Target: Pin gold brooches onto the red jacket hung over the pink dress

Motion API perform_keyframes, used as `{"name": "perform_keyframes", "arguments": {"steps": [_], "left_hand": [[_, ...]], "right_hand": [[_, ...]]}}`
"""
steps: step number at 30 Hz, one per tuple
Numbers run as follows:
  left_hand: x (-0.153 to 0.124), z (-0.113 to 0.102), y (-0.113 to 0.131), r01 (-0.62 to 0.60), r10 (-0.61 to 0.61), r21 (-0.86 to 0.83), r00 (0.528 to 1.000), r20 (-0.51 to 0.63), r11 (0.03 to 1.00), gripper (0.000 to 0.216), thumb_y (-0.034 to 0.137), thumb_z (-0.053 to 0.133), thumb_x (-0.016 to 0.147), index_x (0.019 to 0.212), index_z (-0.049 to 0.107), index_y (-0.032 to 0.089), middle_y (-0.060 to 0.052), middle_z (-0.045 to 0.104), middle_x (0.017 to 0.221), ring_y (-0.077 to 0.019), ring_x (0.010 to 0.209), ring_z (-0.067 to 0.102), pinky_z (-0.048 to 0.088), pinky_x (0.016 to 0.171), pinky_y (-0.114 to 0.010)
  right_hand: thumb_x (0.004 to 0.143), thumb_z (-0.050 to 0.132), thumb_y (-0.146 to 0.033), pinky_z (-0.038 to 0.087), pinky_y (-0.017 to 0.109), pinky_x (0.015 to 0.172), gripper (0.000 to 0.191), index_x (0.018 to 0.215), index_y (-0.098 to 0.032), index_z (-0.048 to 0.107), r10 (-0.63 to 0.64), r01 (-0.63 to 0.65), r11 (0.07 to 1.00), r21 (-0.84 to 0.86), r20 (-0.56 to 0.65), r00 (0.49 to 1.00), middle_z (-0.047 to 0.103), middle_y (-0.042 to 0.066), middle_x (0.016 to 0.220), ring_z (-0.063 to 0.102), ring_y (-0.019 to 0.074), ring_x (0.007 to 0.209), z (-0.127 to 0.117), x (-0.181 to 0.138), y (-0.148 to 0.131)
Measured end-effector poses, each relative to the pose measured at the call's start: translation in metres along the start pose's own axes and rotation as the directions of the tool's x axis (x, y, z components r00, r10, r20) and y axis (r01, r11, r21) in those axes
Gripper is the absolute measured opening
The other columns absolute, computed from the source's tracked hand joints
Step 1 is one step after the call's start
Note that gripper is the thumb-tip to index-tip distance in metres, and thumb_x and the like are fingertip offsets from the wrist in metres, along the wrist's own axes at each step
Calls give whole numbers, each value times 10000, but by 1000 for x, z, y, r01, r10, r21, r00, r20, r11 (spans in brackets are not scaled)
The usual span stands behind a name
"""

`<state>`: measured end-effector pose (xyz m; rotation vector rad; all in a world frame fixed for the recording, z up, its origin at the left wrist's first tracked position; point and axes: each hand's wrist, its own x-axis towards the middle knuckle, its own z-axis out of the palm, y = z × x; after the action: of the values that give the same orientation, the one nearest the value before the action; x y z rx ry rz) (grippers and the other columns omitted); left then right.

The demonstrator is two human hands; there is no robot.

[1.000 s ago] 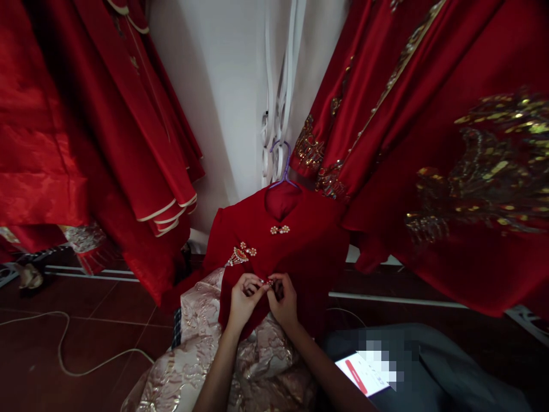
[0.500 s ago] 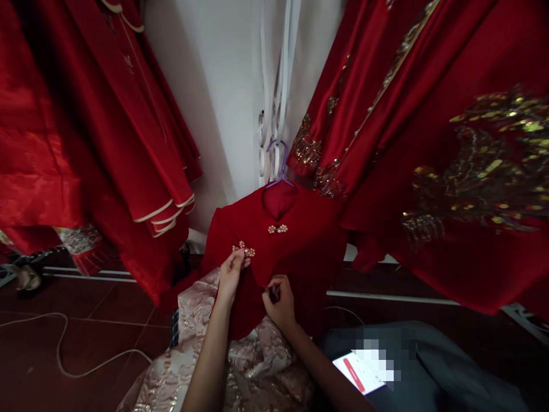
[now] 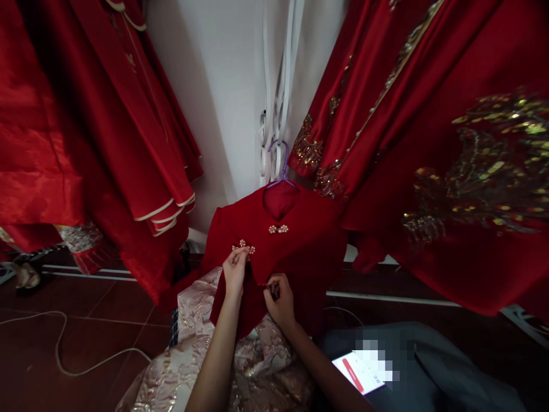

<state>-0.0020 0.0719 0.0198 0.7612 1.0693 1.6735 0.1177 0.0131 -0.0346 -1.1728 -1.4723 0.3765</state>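
A red jacket (image 3: 306, 252) hangs in front of me on a purple hanger (image 3: 283, 171). Pearl-and-gold flower ornaments sit on its front: one clasp (image 3: 278, 229) below the neckline and a flower cluster (image 3: 243, 245) lower on the left. My left hand (image 3: 235, 272) is closed in a pinch at the cluster's lower edge, its fingertips against the ornament. Lower and to the right, my right hand (image 3: 281, 300) pinches the edge of the jacket's front opening; its curled fingers partly hide what lies between them. The jacket's lower part hangs over pale, gold-patterned fabric (image 3: 201, 303).
Red garments (image 3: 163, 160) with cream piping hang at the left. Red garments with gold sequin embroidery (image 3: 493, 171) hang at the right. Behind the hanger stands white metalwork (image 3: 278, 103). A lit phone (image 3: 358, 372) lies at lower right, and a pale cable (image 3: 64, 355) crosses the tiled floor.
My left hand has moved slightly right along the flower cluster and stays pinched. The right hand keeps its pinch at the jacket edge, almost still.
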Motion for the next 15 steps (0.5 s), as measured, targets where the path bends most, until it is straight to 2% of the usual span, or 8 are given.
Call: {"name": "perform_keyframes", "arguments": {"steps": [7, 11, 15], "left_hand": [[0, 1, -3, -20, 20, 3, 995, -99, 1000, 242, 283, 692, 608, 784, 657, 121, -26, 683, 736, -118, 691, 627, 482, 723, -251], [-2, 4, 3, 35, -35, 67, 999, 1, 997, 248, 349, 662, 641, 740, 634, 124, -22, 655, 689, -102, 611, 591, 455, 607, -217], [0, 17, 17, 60, -78, 137, 988, 133, 989, 276, 390, 667, 646, 720, 590, 135, 4, 604, 605, -83, 538, 537, 399, 543, -190]], "right_hand": [[665, 445, -86, 362, 235, 565, 164, 780, -200, 475, -11, 11, 1000, -1, -6, 1000, 451, -18, 728, 429, 115, 607, -1, 1, -3], [670, 447, -93, 360, 235, 562, 154, 779, -200, 470, -1, 1, 1000, 2, -10, 1000, 444, -21, 720, 422, 113, 598, 0, 1, -2], [677, 445, -96, 362, 243, 575, 150, 780, -203, 470, 13, -13, 1000, 7, -1, 1000, 445, -21, 721, 423, 118, 605, -1, 1, -3]]}}
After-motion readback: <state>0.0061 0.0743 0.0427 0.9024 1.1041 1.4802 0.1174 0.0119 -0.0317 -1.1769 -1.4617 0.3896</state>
